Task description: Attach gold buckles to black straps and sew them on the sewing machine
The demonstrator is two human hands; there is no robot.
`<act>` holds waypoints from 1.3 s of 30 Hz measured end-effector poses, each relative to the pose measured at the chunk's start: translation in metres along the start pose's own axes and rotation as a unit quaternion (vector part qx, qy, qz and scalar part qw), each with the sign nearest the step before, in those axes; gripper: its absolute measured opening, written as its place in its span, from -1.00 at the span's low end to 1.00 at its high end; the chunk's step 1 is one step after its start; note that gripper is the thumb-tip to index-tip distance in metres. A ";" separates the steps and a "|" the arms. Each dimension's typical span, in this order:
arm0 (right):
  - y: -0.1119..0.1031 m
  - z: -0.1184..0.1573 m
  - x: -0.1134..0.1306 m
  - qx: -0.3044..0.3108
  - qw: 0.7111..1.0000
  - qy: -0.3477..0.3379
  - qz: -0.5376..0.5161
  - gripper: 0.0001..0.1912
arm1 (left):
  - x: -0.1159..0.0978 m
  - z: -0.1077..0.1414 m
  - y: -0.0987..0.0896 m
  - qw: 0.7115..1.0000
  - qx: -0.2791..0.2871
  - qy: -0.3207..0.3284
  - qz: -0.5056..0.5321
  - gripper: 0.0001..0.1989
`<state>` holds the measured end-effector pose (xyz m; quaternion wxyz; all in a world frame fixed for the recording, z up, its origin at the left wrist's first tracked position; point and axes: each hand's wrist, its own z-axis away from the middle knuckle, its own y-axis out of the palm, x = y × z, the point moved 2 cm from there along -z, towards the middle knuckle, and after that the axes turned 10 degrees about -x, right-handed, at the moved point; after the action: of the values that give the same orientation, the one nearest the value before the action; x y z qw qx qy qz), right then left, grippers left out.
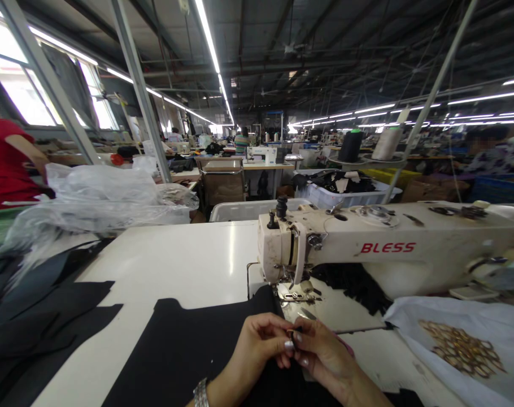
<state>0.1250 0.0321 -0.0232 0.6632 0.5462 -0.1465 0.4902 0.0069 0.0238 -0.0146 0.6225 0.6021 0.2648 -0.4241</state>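
Observation:
My left hand (261, 345) and my right hand (322, 350) meet in front of the sewing machine (333, 237), fingertips pinched together. Between them they hold a small gold ring with a dark strip (294, 334); the fingers partly cover it. Something pinkish shows beside my right hand. Under my hands lies a large black fabric piece (184, 345), its upper right edge close to the needle area. To the right, a white bag (502, 333) holds several gold rings (462, 347).
Black fabric pieces (49, 328) and clear plastic bags (108, 192) lie at the left. Dark scraps (352, 285) sit behind the needle area. A person in red (7, 158) is at the far left. Bins (342, 195) and thread cones (351, 146) stand beyond the machine.

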 end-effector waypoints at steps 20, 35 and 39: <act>0.012 0.019 0.023 -0.149 0.915 -0.290 0.235 -0.73 | -0.020 0.003 -0.001 0.995 -0.079 0.036 -0.050 -0.68; 0.007 0.014 0.018 -0.132 0.937 -0.214 0.243 -0.72 | -0.020 0.002 -0.004 0.991 -0.062 0.054 -0.109 -0.68; 0.000 0.007 0.012 -0.140 0.973 -0.104 0.150 -0.70 | -0.028 0.003 -0.007 0.926 -0.018 0.173 -0.336 -0.91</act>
<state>0.1332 0.0322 -0.0118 0.6332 0.4678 -0.3617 0.4995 -0.0143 0.0270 0.0058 0.3992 0.5306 0.5625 -0.4927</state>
